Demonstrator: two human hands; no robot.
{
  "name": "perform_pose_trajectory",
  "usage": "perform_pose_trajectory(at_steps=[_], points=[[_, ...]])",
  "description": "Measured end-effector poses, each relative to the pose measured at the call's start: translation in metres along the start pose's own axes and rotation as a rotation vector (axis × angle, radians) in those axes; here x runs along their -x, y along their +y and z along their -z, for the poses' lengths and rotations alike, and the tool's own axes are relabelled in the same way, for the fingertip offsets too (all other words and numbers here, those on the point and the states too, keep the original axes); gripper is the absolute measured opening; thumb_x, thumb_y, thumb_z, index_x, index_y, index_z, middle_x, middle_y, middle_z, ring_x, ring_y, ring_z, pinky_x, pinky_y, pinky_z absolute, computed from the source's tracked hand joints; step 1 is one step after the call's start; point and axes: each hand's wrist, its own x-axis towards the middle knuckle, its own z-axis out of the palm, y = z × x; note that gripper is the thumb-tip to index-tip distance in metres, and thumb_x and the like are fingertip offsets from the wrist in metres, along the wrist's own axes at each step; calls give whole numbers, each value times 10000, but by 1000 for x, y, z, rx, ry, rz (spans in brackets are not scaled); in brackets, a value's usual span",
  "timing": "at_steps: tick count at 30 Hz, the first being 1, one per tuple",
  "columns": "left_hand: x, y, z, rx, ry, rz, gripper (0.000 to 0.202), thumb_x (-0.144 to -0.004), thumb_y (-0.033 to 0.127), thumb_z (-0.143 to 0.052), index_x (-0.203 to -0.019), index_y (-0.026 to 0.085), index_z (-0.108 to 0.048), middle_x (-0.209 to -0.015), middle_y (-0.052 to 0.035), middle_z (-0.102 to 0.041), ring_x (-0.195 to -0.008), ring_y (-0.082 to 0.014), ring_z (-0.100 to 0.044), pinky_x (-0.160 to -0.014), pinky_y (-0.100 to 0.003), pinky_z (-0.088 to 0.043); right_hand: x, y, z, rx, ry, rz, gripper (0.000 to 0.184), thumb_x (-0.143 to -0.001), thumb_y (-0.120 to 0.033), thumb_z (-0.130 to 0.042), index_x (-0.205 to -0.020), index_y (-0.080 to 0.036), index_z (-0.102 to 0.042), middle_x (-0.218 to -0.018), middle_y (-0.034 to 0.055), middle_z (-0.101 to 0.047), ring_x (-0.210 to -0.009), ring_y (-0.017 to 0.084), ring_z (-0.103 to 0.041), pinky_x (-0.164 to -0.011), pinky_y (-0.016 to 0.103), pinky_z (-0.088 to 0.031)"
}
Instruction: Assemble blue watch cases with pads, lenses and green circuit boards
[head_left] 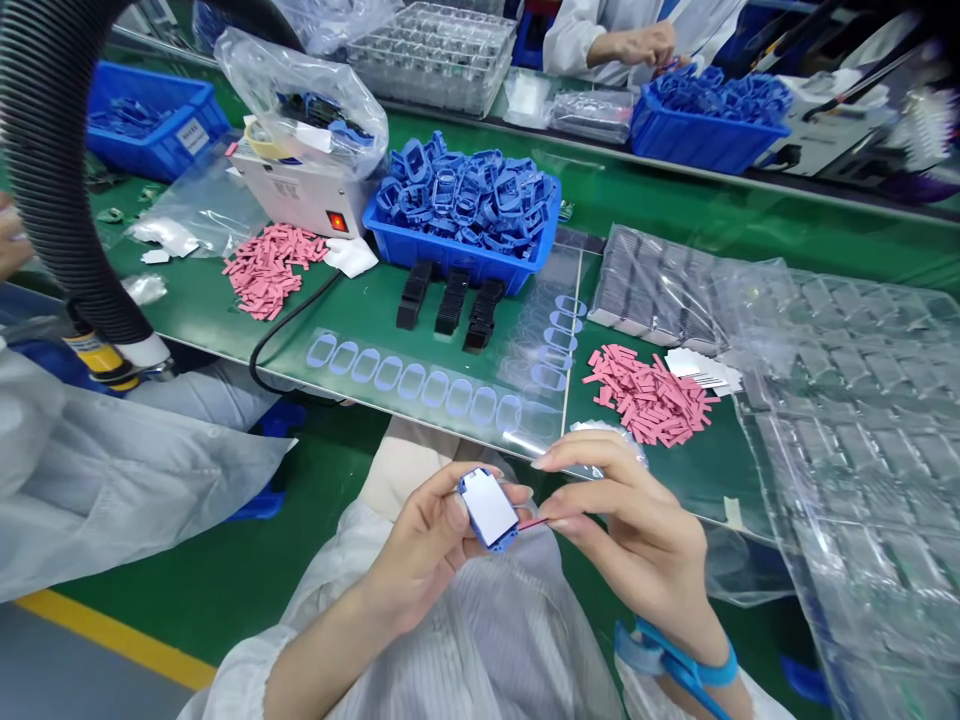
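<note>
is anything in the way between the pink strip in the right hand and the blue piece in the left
Nothing visible does. The left hand holds the blue piece over the lap, and the pink strip pinched in the right hand reaches its lower right edge with no other thing between them.

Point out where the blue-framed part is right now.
Head view, bottom centre: the blue-framed part sits in the left hand, beside the right hand pinching a pink strip.

The left hand [420, 545] is covering the left edge of the blue frame [489, 508]; the right hand [637, 530] is hiding most of the pink strip [534, 522]. The picture's edges are cropping a co-worker's sleeve [570, 35] at top and the clear trays [862, 400] at right.
</note>
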Motion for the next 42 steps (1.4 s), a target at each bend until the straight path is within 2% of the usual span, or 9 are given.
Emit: perform_pose_trajectory(at_steps=[8,13,20,25,30,33,37,40,42], points=[[2,0,1,13,3,15,290,-771,379,-697,-1013,219,-694,-971,-20,-773,-879,-142,-724,-738,-177,-557,1,4,1,7,-25,-10,145,-868,-104,-549,-907,-218,-628,-1018,57,-609,-943,211,-556,-818,407,-452],[4,1,0,0,37,24,287,-770,384,-695,-1005,220,-697,-973,-25,-773,-855,-130,-723,-723,-176,-562,0,2,-1,50,-20,47,164,-851,-71,-558,-912,-197,-644,-1061,70,-609,-965,217,-559,-802,403,-470],[3,1,-3,24,42,4,274,-775,359,-700,-1014,227,-693,-937,0,-773,-815,-86,-714,-730,-161,-565,6,-6,-11,437,113,270,182,-791,-45,-634,-915,-167,-689,-964,69,-691,-931,226,-586,-762,392,-487],[3,2,-7,25,45,-8,236,-779,335,-702,-991,232,-698,-957,-14,-772,-801,-73,-712,-723,-138,-553,10,-11,-15,622,169,318,137,-803,-93,-653,-908,-168,-698,-879,42,-729,-891,208,-610,-778,381,-478],[1,2,-11,23,59,-39,253,-767,329,-716,-1001,235,-695,-967,1,-769,-806,-64,-706,-721,-122,-545,16,-9,-14,693,123,341,168,-805,-140,-625,-925,-241,-686,-964,-14,-729,-876,196,-608,-754,368,-492],[1,1,-13,-4,71,-60,255,-766,342,-713,-1000,243,-693,-947,10,-771,-814,-69,-707,-732,-127,-542,21,-9,-18,651,131,284,239,-775,-125,-627,-994,-206,-679,-1016,39,-711,-939,235,-592,-768,400,-482],[-2,-1,-14,-54,65,-120,262,-763,354,-712,-1006,258,-688,-1023,-11,-763,-915,-94,-698,-809,-150,-521,25,-10,-31,344,252,43,364,-801,-153,-629,-1165,-171,-618,-1110,105,-653,-985,276,-580,-773,441,-479],[-4,-3,-14,-95,46,-181,265,-759,363,-714,-1009,278,-687,-1058,-2,-755,-1000,-116,-680,-865,-164,-496,24,-10,-40,162,357,-67,325,-800,-236,-682,-1121,-204,-641,-1053,89,-644,-929,263,-585,-757,440,-472],[-5,-4,-15,-115,44,-206,260,-768,371,-705,-1015,293,-681,-1094,14,-743,-1079,-126,-649,-909,-178,-481,22,-10,-43,99,384,-95,305,-788,-263,-706,-1085,-214,-655,-1010,82,-641,-900,253,-580,-747,434,-467]])
